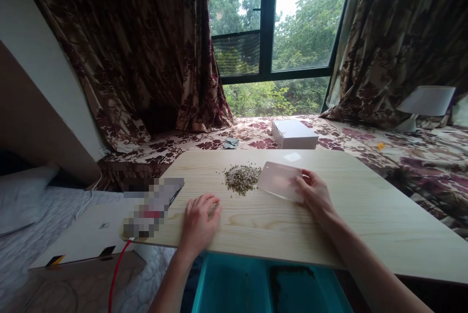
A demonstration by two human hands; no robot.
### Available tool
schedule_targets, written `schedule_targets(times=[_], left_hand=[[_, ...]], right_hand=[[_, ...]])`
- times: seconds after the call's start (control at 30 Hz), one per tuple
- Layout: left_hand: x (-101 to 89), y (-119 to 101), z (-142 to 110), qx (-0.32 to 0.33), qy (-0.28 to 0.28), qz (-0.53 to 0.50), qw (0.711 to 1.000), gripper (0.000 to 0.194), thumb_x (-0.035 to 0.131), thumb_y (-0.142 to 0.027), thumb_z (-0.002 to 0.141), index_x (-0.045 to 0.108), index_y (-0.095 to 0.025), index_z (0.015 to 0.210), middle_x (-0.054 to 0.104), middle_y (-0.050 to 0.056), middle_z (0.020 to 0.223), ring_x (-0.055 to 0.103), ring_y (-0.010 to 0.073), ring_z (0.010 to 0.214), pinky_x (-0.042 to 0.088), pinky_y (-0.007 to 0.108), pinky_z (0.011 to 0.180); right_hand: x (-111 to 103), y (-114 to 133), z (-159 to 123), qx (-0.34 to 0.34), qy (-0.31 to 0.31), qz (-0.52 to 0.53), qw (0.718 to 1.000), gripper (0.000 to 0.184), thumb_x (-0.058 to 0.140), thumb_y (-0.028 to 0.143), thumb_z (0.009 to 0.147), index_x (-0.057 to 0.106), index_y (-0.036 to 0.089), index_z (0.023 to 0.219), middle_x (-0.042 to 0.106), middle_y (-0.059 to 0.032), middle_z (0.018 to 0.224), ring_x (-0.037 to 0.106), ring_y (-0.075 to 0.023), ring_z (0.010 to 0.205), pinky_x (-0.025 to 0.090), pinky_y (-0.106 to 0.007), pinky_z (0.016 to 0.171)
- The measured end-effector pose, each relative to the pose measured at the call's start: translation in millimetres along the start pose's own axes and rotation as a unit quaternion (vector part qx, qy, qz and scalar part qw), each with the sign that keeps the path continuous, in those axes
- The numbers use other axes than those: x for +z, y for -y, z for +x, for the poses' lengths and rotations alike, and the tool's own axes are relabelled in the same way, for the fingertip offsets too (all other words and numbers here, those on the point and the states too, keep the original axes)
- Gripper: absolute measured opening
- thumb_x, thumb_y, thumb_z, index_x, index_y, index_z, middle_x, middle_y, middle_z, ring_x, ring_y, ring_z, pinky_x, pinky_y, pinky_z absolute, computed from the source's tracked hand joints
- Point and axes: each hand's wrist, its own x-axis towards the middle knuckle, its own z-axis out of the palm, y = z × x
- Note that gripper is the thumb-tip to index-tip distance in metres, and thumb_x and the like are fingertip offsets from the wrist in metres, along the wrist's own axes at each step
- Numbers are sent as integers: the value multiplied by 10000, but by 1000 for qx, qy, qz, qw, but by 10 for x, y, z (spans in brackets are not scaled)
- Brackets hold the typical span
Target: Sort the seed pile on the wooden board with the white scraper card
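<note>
You are working at the pale wooden table (376, 227), and its top is bearing the whole job so far. Below its near edge the teal bin (230, 286) is showing two compartments; the right one is carrying dark matter along its far wall, and you are leaving me unable to tell what that is. Your right hand (315, 190) is pinching the right end of the translucent card (278, 182) between thumb and fingers. Your left hand (200, 223) is resting on the wood, fingers loosely curved and thumb standing apart, seemingly gripping nothing, though the palm's underside is hiding. The card is lying at a low slant, its left end touching the grain pile (241, 180) or sitting just beside it. That pile is lying near the far middle of the table, dark and pale grains mingling in one heap. Judging by this, you are only getting started: the gathering is mostly done, while no second heap is showing on the table. Stray grains (250, 163) are lying loose around the rim, not yet joining the rest.
</note>
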Motion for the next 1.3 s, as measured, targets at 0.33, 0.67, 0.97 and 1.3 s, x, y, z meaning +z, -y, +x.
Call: schedule_targets(times=[0.33, 0.67, 0.97, 1.3], left_hand=[[-4, -3, -2, -2, 4, 4, 1000, 187, 502, -264, 820, 649, -240, 933, 667, 35, 1068, 570, 214, 1038, 345, 446, 995], [-3, -6, -1, -1, 2, 6, 1000, 185, 499, -265, 822, 648, -238, 929, 667, 35, 1070, 572, 216, 1035, 351, 452, 988], [-4, -1, 1, 3, 0, 1, 1000, 187, 503, -261, 818, 651, -238, 930, 669, 39, 1058, 571, 213, 1028, 358, 437, 982], [-9, -13, 3, -5, 7, -3, 1000, 183, 491, -268, 831, 643, -236, 927, 666, 38, 1069, 568, 215, 1042, 344, 448, 986]], right_hand=[[95, -33, 7, -5, 35, 22, 999, 395, 648, 359, 657, 584, 163, 994, 728, -87, 825, 680, -206, 730, 528, -260, 525], [103, -19, -20, -7, 48, 31, 998, 405, 657, 376, 666, 588, 167, 1006, 734, -86, 847, 684, -205, 741, 544, -269, 549], [33, 71, -64, -2, 19, 10, 1000, 372, 624, 328, 688, 594, 160, 1018, 721, -78, 835, 670, -193, 722, 533, -271, 558], [11, 93, -76, 3, -3, -26, 1000, 328, 586, 283, 675, 606, 160, 978, 716, -77, 802, 661, -193, 699, 505, -260, 518]])
